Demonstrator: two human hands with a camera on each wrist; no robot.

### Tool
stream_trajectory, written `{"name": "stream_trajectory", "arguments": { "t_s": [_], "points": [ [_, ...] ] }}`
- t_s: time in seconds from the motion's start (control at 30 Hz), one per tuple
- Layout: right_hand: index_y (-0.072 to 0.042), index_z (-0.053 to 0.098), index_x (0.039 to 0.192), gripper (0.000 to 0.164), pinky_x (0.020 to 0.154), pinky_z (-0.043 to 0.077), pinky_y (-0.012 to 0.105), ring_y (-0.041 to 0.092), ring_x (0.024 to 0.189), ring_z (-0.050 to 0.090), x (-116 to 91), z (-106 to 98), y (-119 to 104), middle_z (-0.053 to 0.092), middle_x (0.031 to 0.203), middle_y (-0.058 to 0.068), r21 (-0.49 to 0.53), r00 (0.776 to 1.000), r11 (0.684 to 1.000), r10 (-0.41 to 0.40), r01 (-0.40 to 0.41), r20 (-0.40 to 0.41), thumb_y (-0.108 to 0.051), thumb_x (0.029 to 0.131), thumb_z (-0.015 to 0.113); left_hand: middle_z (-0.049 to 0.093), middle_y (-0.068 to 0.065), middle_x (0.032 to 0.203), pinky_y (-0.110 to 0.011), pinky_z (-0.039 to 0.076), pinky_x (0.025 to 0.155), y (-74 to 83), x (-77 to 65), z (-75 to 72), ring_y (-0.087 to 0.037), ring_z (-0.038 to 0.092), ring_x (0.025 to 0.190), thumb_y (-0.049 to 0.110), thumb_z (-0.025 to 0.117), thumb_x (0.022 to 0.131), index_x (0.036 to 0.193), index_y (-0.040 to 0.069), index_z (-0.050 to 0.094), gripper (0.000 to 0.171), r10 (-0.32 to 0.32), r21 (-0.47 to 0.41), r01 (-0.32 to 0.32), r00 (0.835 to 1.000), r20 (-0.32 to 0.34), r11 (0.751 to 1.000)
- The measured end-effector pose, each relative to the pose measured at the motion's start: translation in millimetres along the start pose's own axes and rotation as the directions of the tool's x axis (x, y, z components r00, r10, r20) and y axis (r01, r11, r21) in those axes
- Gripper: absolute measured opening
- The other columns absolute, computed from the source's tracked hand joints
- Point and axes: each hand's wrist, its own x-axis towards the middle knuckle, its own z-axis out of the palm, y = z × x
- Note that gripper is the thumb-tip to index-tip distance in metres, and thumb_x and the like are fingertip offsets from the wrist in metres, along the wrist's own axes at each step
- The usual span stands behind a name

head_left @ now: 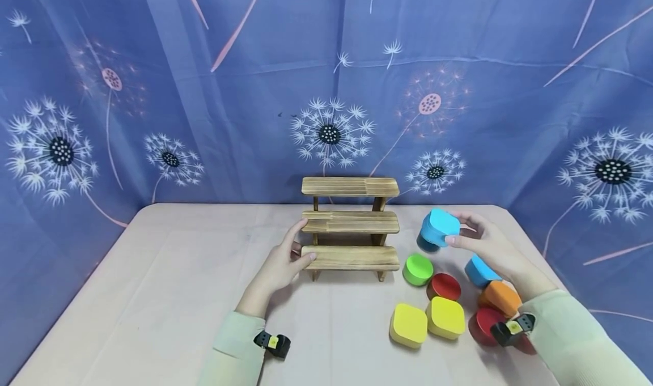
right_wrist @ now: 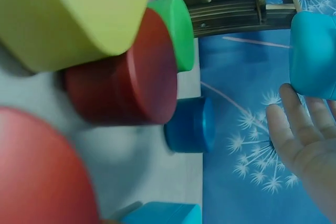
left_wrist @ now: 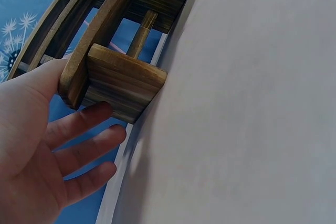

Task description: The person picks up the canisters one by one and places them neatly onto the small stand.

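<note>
In the head view, the left hand (head_left: pixel 278 267) is at the left end of a three-step brown wooden stand (head_left: pixel 350 258), its thumb on the lowest step and its index finger at the middle one. The left wrist view adds that the other fingers are loosely extended and spread, not wrapped round the wood.

The right hand (head_left: pixel 487 241) grips a light-blue block with rounded corners (head_left: pixel 441 227) between thumb and fingers, to the right of the stand. From the head it overlaps a dark-blue round block (right_wrist: pixel 189 125); the right wrist view shows that block standing on the pale table (head_left: pixel 153 295), with the gripped one raised clear of it.

Nearer the person are a bright-green round block (head_left: pixel 418 270), a red round block (head_left: pixel 444 287) and two yellow rounded-square blocks (head_left: pixel 408 325). Only the head view shows clearly the orange block (head_left: pixel 502 298) beside the right sleeve (head_left: pixel 571 332).
</note>
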Motion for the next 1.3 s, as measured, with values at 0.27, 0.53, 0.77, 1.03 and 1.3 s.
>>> {"name": "stream_trajectory", "arguments": {
  "t_s": [0.27, 0.53, 0.77, 1.03, 1.3],
  "points": [
    [-0.017, 0.039, 0.142, 0.057, 0.097, 0.044, 0.046, 0.028, 0.123, 0.050, 11, -1, -9, 0.048, 0.133, -0.002, -0.012, 0.998, 0.998, -0.057, 0.057, -0.020, -0.030, 0.092, 0.062, 0.061, -0.007, 0.096, -0.036, 0.050, 0.080, 0.9, 0.0, -0.9, -0.013, 0.060, 0.081, 0.032, 0.067, 0.088, 0.149, 0.037, 0.022, 0.076, 0.010, 0.008, -0.010, 1.000, -0.007, 1.000],
    [-0.017, 0.036, 0.144, 0.054, 0.085, 0.043, 0.013, 0.000, 0.111, 0.048, 21, 1, -19, 0.049, 0.121, -0.017, 0.169, 0.994, 0.979, -0.111, 0.112, -0.013, -0.017, 0.095, 0.058, 0.061, -0.007, 0.096, -0.037, 0.051, 0.080, 0.5, -0.6, 0.1, -0.014, 0.060, 0.082, 0.033, 0.066, 0.089, 0.149, 0.037, 0.021, 0.076, 0.003, 0.001, -0.003, 1.000, -0.006, 1.000],
    [-0.019, 0.039, 0.143, 0.054, 0.084, 0.046, 0.013, 0.001, 0.106, 0.053, 27, 4, -26, 0.054, 0.116, -0.013, 0.267, 0.985, 0.948, -0.169, 0.172, -0.035, -0.010, 0.094, 0.058, 0.061, -0.007, 0.096, -0.036, 0.051, 0.080, -1.5, -0.8, 0.3, -0.014, 0.061, 0.082, 0.031, 0.067, 0.089, 0.149, 0.036, 0.022, 0.075, 0.010, 0.005, -0.010, 1.000, -0.009, 1.000],
    [-0.020, 0.044, 0.139, 0.051, 0.081, 0.050, 0.015, 0.001, 0.103, 0.056, 36, 6, -38, 0.057, 0.117, -0.011, 0.400, 0.980, 0.895, -0.197, 0.196, -0.039, -0.006, 0.093, 0.058, 0.061, -0.008, 0.096, -0.037, 0.051, 0.081, 2.2, -0.7, -1.6, -0.015, 0.061, 0.082, 0.030, 0.067, 0.089, 0.149, 0.035, 0.022, 0.075, 0.013, -0.001, -0.013, 1.000, -0.009, 1.000],
    [-0.015, 0.046, 0.135, 0.047, 0.078, 0.053, 0.019, 0.004, 0.095, 0.058, 46, 16, -49, 0.058, 0.111, -0.007, 0.523, 0.975, 0.826, -0.215, 0.211, -0.054, -0.002, 0.092, 0.058, 0.061, -0.008, 0.096, -0.036, 0.051, 0.079, -1.6, -1.5, -0.2, -0.014, 0.061, 0.082, 0.030, 0.067, 0.088, 0.148, 0.037, 0.023, 0.075, 0.010, -0.008, -0.010, 1.000, -0.017, 1.000]
  ]
}}
